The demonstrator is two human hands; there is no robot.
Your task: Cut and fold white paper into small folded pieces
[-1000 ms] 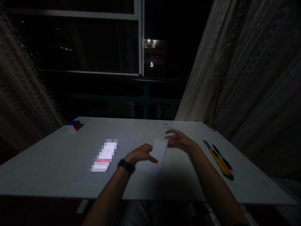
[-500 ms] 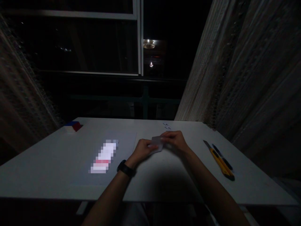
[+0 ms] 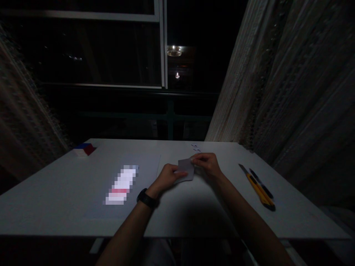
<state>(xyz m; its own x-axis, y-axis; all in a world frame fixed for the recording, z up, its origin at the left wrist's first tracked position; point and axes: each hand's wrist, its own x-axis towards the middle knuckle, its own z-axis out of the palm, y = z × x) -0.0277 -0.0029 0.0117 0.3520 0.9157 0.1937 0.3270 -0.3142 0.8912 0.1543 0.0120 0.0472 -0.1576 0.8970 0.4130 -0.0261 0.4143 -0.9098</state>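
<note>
- Judging by my grip, the step in hand is bending or folding the small paper (image 3: 189, 167); it is too dark to tell whether a crease is set.
- My left hand (image 3: 166, 176) grips the paper's left side, thumb laid across its face and the other fingers mostly hidden.
- My right hand (image 3: 208, 163) is curled, its fingertips pinching the paper near its top right corner.
- So the paper sits between my two hands, touching both, above the middle of the counter (image 3: 55, 199); I cannot tell whether its lower edge touches the surface.
- I judge the next move calls for a steady left thumb while the right fingers line up the edge, since a slip would set the fold askew.
- The knife (image 3: 256, 188) and the pen (image 3: 261, 183) lie side by side, well right of my hands.
- Left of my left hand, a lit phone (image 3: 120, 186) rests on a larger sheet (image 3: 149, 168).
</note>
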